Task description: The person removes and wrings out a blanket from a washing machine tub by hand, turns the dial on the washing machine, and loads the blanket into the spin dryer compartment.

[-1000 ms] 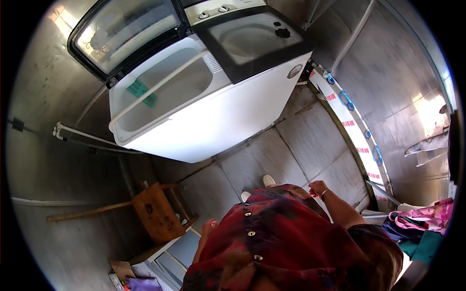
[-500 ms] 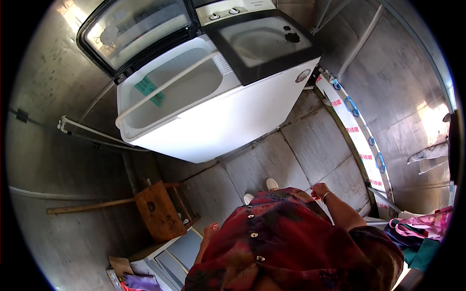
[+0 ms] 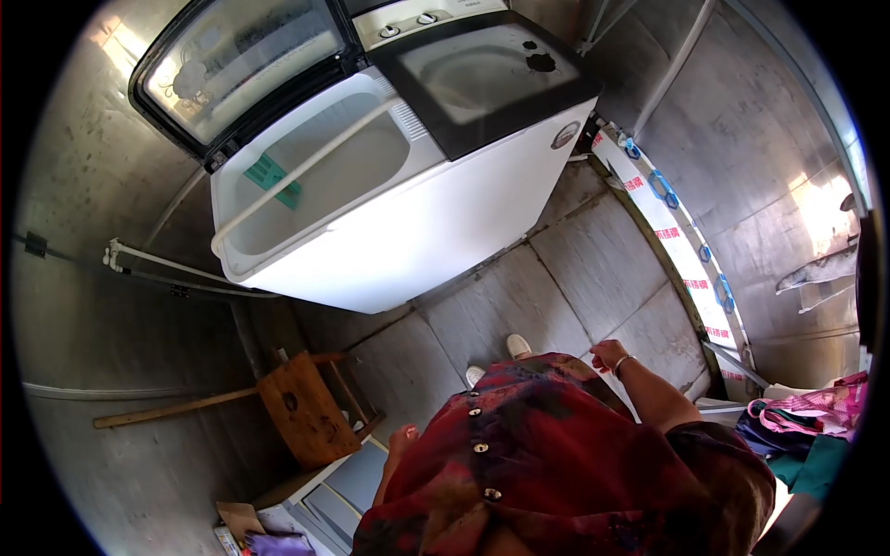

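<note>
As the head view looks down past your shirt (image 3: pixel 519 445), your right hand (image 3: pixel 607 356) hangs released beside your body, fingers loosely curled and nothing visible in them. Your left hand (image 3: pixel 404 436) sits low on the other side, partly hidden by the shirt, so whether it grips anything cannot be told. Both are apart from the washing machine (image 3: pixel 408 246), which stands in front of you, its white front facing your shoes (image 3: pixel 519 347). Its left lid (image 3: pixel 246 69) is raised, probably leaned back to give access to the tub (image 3: pixel 362 171), while the right lid (image 3: pixel 482 79) lies shut. A pale tube (image 3: pixel 315 157) crosses the opening at a slant, perhaps laid there to carry water, and it would partly block a straight reach to the green panel (image 3: pixel 263 170) inside. For moving, floor tiles (image 3: pixel 491 301) lie between you and the machine's near edge. A wooden stool (image 3: pixel 311 417) narrows the left side, its corners being the likeliest to catch a leg. To the right, the printed strip (image 3: pixel 681 250) borders the floor along the metal wall (image 3: pixel 751 139), and clothes (image 3: pixel 820 454) lie piled beyond your right elbow.
</note>
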Tool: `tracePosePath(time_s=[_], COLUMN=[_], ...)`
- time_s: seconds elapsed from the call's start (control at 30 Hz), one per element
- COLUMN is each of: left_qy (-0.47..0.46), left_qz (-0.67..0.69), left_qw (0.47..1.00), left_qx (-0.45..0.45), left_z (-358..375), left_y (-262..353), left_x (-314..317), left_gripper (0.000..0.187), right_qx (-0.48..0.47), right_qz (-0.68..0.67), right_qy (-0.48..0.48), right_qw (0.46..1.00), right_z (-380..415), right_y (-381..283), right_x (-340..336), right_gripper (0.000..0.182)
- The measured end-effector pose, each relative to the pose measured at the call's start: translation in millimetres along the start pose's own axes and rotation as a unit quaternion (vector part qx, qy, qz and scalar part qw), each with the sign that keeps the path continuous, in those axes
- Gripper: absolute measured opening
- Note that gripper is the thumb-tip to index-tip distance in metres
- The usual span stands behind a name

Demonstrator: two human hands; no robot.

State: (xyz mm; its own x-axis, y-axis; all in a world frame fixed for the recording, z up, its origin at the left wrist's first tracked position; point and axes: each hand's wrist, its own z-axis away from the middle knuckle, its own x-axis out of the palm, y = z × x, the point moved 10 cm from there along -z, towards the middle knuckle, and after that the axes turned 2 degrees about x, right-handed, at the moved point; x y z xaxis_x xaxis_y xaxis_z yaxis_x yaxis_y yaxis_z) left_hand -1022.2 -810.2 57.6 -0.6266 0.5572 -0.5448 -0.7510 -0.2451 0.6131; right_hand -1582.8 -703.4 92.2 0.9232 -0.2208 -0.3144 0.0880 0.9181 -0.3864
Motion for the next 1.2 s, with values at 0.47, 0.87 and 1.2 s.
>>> tracePosePath(time_s=[0.47,0.87,1.2], left_qy=[0.003,0.011,0.026], left_qz=[0.048,-0.002,0.043], left_qw=[0.999,1.000,0.998], left_qx=[-0.002,-0.024,-0.032], left_z=[-4,18,21], left_y=[-26,-7,-14], left_x=[16,10,8], left_gripper=[0.033,0.032,0.031], right_qx=[0.011,-0.006,-0.015], right_qz=[0.011,0.029,0.052], right_qy=[-0.009,-0.022,-0.036], right_qw=[1.000,0.999,0.998], right_z=[-6,-11,-18], right_y=[0,-12,-17], right_x=[6,14,24], right_gripper=[0.016,0.017,0.017])
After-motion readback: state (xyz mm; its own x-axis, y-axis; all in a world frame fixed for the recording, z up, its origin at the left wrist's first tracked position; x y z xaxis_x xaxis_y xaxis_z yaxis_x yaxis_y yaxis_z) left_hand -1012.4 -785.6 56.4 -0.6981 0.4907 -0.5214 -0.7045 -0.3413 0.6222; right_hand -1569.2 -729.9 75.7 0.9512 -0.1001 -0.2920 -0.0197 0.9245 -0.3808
